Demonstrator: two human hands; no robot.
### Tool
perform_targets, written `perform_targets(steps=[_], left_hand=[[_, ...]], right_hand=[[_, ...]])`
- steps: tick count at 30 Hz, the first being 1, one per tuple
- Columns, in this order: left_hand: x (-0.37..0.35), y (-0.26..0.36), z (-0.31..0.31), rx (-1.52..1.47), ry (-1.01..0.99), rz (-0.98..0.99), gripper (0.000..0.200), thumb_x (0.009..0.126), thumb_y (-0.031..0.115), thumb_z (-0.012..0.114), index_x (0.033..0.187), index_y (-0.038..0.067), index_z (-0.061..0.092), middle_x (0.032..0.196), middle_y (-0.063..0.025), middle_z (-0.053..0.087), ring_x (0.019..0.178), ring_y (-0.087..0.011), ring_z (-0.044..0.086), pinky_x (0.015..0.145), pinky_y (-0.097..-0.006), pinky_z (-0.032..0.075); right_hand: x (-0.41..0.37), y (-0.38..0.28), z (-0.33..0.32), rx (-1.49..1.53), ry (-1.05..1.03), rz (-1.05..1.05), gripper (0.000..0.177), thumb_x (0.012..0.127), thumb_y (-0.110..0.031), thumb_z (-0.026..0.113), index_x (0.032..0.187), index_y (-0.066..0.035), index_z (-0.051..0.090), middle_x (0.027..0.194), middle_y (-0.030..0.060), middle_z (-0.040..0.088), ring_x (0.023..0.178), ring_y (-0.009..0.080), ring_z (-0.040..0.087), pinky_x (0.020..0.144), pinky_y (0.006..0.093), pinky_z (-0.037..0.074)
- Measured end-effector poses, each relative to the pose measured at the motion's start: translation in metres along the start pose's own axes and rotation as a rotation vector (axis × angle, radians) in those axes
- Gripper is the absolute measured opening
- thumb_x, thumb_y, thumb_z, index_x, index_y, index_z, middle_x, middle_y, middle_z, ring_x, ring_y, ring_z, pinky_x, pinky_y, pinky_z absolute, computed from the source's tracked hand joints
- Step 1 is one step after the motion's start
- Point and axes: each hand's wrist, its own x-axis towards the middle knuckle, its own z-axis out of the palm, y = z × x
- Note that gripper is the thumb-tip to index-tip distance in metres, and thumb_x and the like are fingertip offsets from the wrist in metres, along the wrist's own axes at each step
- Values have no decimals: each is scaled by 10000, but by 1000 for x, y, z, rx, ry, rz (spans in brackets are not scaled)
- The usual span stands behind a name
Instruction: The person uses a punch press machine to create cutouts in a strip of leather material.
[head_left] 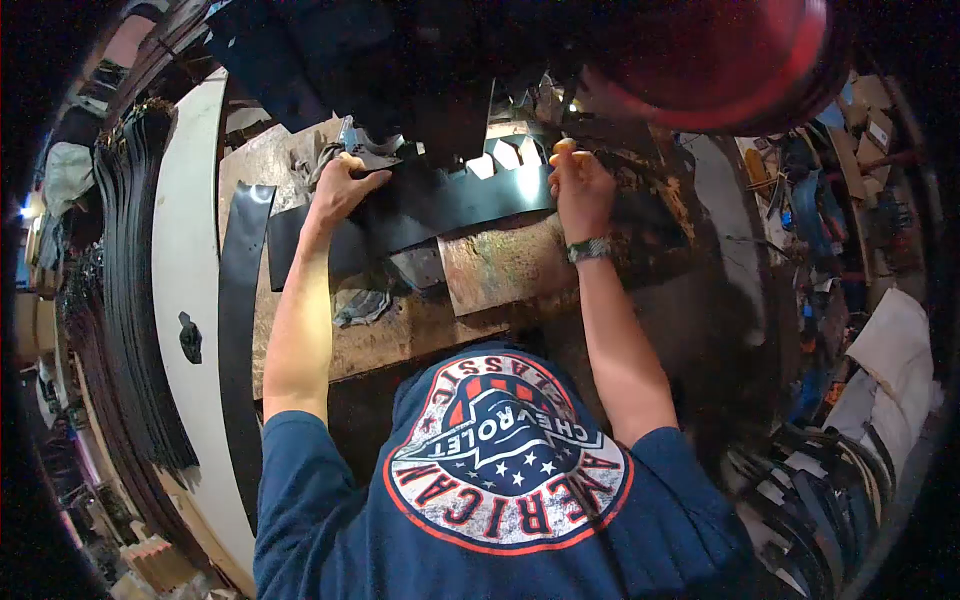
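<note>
A long, shiny black strip (490, 203), which looks like leather, stretches between my two hands under a dark machine (400, 70). Pale pointed gaps show along its far edge. My left hand (345, 188) is closed at the strip's left end, thumb pointing right; the fingertips are partly hidden. Beside those fingers is a greyish piece (376, 160) that I cannot identify. With curled fingers, my right hand (583, 190) grips the strip's right end. A dark band circles that wrist.
Below the strip is a worn wooden board (510, 262) on a workbench (400, 340). Another black strip (243, 300) hangs over the bench's left side. A large red round part (720, 60) looms overhead. Bundled dark straps (140, 290) hang at left; more strips (820, 500) lie lower right.
</note>
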Motion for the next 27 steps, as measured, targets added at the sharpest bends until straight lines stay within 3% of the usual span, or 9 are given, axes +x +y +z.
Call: perform_targets(steps=[1, 2, 3, 5, 8, 17, 23, 24, 27], left_hand=[[1, 0, 0, 61, 40, 84, 450, 750, 344, 802, 854, -79, 689, 795, -147, 664, 728, -188, 612, 679, -336, 471], [1, -1, -1, 54, 2, 53, 457, 741, 353, 804, 842, -78, 689, 759, -153, 659, 693, -202, 605, 671, -349, 468], [2, -1, 0, 28, -8, 24, 455, 740, 353, 804, 839, -77, 691, 751, -149, 659, 688, -202, 605, 670, -353, 467], [2, 3, 0, -20, -31, -31, 451, 736, 352, 805, 833, -74, 693, 734, -142, 660, 680, -202, 605, 667, -361, 465], [0, 7, -3, -24, -97, -55, 432, 767, 339, 776, 852, -77, 694, 728, -129, 666, 682, -179, 604, 649, -357, 464], [-58, 58, -27, -240, -427, -109, 406, 778, 270, 778, 956, -85, 691, 815, -62, 684, 771, -147, 620, 724, -300, 486], [-54, 28, -12, -330, -654, -173, 669, 642, 359, 840, 1124, -55, 632, 1023, -107, 655, 959, -183, 597, 854, -309, 464], [-60, 31, -16, -201, -533, -195, 406, 687, 191, 787, 1006, -32, 672, 924, -34, 669, 830, -135, 596, 764, -294, 468], [-57, 28, -18, -296, -609, -206, 313, 705, 188, 769, 928, -18, 693, 856, -17, 671, 764, -116, 590, 713, -290, 463]], right_hand=[[-7, 2, 0, -203, -10, -220, 253, 915, -297, 697, 926, -44, 686, 687, 36, 629, 566, 129, 586, 516, 268, 431], [-12, 4, 1, -327, -24, -419, 163, 884, -199, 704, 996, -81, 710, 820, 77, 680, 718, 195, 650, 634, 302, 501], [-14, 6, 2, -432, -136, -528, 233, 880, -265, 677, 1018, -78, 693, 1030, 119, 675, 979, 315, 618, 848, 416, 481], [-25, -9, 10, -625, -190, -638, 281, 881, -280, 665, 1113, -122, 682, 1126, 52, 653, 1103, 304, 560, 951, 435, 416], [-26, 4, 12, -730, -344, -671, 311, 899, -346, 635, 1129, -138, 667, 1151, 33, 633, 1107, 285, 549, 961, 450, 379], [-62, -20, -30, -713, -443, -612, 261, 857, -328, 703, 997, -109, 683, 991, 38, 632, 982, 267, 562, 888, 416, 405], [-68, -33, -12, -664, -354, -545, 304, 854, -320, 704, 1038, -80, 676, 1009, 72, 627, 974, 295, 566, 872, 434, 420], [-69, -33, -9, -691, -398, -506, 312, 848, -311, 704, 1060, -84, 667, 1069, 79, 621, 1010, 301, 563, 891, 430, 415], [-75, -35, 2, -646, -305, -599, 291, 850, -307, 697, 1041, -90, 665, 1088, 79, 626, 1047, 305, 561, 919, 431, 405]])
